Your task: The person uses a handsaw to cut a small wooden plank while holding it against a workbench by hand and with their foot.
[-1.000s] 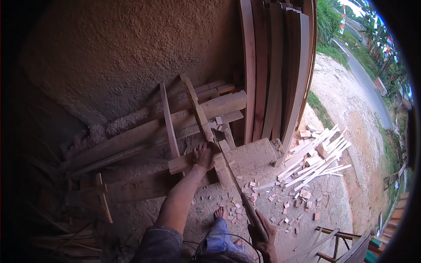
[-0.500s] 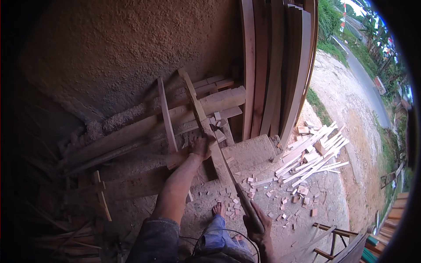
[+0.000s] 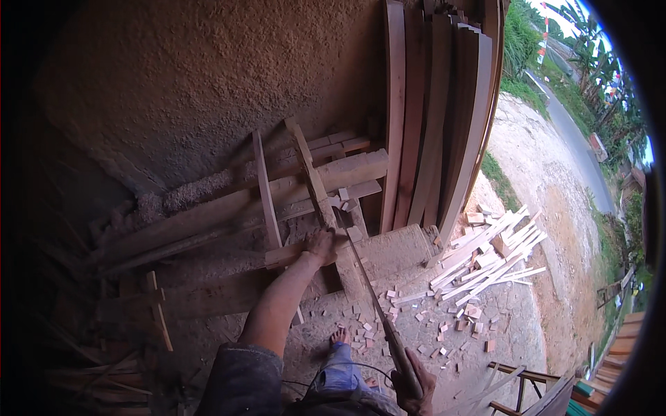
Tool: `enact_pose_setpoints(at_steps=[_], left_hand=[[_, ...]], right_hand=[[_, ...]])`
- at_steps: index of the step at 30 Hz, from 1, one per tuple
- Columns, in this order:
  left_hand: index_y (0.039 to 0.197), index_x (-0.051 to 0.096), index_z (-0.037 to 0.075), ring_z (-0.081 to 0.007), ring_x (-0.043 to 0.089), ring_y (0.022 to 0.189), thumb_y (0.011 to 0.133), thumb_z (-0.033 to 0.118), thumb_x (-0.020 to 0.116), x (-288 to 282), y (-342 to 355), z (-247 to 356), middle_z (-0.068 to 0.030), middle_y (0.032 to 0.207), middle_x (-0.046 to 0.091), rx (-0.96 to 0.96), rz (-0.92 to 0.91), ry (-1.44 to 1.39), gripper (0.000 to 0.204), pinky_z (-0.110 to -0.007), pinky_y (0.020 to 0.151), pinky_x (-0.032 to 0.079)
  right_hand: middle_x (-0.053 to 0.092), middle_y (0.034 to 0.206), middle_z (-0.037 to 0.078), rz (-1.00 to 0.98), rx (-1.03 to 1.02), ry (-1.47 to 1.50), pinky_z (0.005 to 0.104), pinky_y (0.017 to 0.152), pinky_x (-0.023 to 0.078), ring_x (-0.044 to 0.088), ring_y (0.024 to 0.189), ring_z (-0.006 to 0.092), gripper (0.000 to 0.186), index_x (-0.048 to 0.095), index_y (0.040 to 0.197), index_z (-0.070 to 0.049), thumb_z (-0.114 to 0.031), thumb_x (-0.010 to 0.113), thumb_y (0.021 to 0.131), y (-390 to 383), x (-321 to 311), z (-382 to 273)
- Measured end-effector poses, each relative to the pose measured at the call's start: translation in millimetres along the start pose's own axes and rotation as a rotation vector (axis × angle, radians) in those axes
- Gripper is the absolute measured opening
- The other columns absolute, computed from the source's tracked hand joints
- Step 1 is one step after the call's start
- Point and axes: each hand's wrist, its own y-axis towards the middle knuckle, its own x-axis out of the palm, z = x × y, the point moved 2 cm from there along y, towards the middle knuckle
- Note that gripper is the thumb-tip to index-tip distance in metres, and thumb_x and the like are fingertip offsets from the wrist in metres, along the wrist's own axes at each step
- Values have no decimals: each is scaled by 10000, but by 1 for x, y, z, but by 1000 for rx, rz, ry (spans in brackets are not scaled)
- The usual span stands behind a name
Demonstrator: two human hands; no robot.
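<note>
My right hand [image 3: 415, 383] is closed round the handle of a handsaw [image 3: 373, 299], seen almost edge-on. Its narrow blade points away from me toward the sawn end of a wooden board [image 3: 310, 172]. That board lies crosswise over a thick timber beam [image 3: 277, 188], its far end raised near the wall. At the board's near end my left hand [image 3: 320, 247] presses down and grips it, fingers partly hidden, close beside the blade. Beneath and right of the blade is a broad, dusty wooden block [image 3: 392, 253].
Tall planks [image 3: 438, 118] lean upright against the rough wall [image 3: 208, 76]. Loose sticks [image 3: 496, 253] lie heaped on the right, with small offcuts [image 3: 444, 329] scattered over the floor. A thin slat [image 3: 267, 191] stands slanted left of the board. A dark cable [image 3: 378, 366] crosses by my legs.
The saw has drawn back toward me, my right hand lower and slightly further right. My left hand stays on the board. The whole view has shifted a little.
</note>
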Motion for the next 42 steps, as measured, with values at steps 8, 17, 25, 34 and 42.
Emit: enact_pose_setpoints(at_steps=[8,17,25,34,42], left_hand=[[1262,538,76,-346,505,1231,664,139,718,-7,-8,16,-167,1263,538,37,16,-5,628,-583,1027,347],[1244,539,81,-361,507,1221,671,129,705,7,-3,-5,-171,1277,532,-23,69,51,598,-584,1006,368],[1236,536,64,-377,539,1175,689,150,703,0,-2,-7,-157,1230,572,-21,34,28,578,-574,997,376],[1173,541,44,-382,532,1185,706,114,667,2,3,-6,-197,1234,568,5,123,9,489,-579,991,361],[1165,584,82,-402,560,1122,713,170,704,9,13,-12,-181,1130,611,32,239,43,476,-589,964,418]], right_hand=[[670,1119,200,6,-35,129,315,837,515,674,979,204,541,517,1352,-39,-123,702,850,107,65,-2],[678,1140,187,-9,-5,58,333,882,524,690,1024,251,557,541,1329,-24,-141,727,817,-10,11,2],[664,1142,207,-30,-3,156,343,825,529,693,997,268,519,538,1339,-52,-133,699,852,101,65,-21],[682,1101,207,-78,94,178,340,811,537,699,967,231,533,531,1329,-14,-128,710,840,76,55,-10],[653,1179,214,21,-49,73,365,833,545,682,1038,321,577,522,1348,-61,-122,729,814,51,54,-10]])
